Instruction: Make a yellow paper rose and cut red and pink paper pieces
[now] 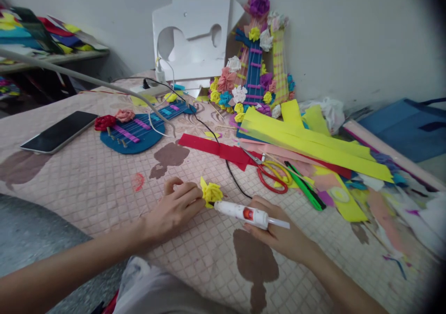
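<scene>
My left hand (181, 202) pinches a small yellow paper flower (212, 192) at its left side, just above the table. In my right hand (278, 225) is a white hot glue gun (240, 212), its dark nozzle at the lower edge of the flower. A clear glue stick (279, 223) pokes out of the gun's back end. The gun's black cord (232, 174) runs away over the table. Beyond the flower lie red paper strips (205, 147) and scissors (272, 177) with red and yellow handles.
A blue toy guitar (134, 135) with paper roses lies beside a phone (61, 130). Flower-covered guitars (254, 72) lean on the wall near a white cut-out board (191, 35). Yellow strips (306, 140), a green cutter (306, 188) and scraps cover the right side.
</scene>
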A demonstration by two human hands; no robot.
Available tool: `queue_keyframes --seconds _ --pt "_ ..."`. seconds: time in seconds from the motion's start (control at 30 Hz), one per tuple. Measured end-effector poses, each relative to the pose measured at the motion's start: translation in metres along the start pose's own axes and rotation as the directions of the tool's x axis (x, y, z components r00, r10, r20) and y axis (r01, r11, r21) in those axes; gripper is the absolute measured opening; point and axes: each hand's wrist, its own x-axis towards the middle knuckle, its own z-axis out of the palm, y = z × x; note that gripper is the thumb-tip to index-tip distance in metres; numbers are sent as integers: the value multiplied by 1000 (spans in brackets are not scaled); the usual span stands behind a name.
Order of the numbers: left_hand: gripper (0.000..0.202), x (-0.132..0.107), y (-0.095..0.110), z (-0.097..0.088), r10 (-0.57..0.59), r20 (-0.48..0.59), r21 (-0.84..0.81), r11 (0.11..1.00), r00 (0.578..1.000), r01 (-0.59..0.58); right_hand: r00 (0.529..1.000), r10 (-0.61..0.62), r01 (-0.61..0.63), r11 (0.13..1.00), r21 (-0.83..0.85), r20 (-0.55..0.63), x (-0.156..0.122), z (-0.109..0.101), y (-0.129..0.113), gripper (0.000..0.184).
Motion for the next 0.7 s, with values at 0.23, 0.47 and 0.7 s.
queue_keyframes --seconds 0.23,0.47,0.7 --pt "25 1 1 0 -2 0 6 1000 1000 2 1000 12 -12 999 -35 9 0 -1 -1 14" --pt "23 2 2 -1 -25 18 6 1000 1000 25 999 40 -40 999 -33 11 -1 -2 -1 14" --pt "21 0 0 1 -26 37 6 1000 999 26 1000 19 -19 999 -43 9 -3 -2 3 12"
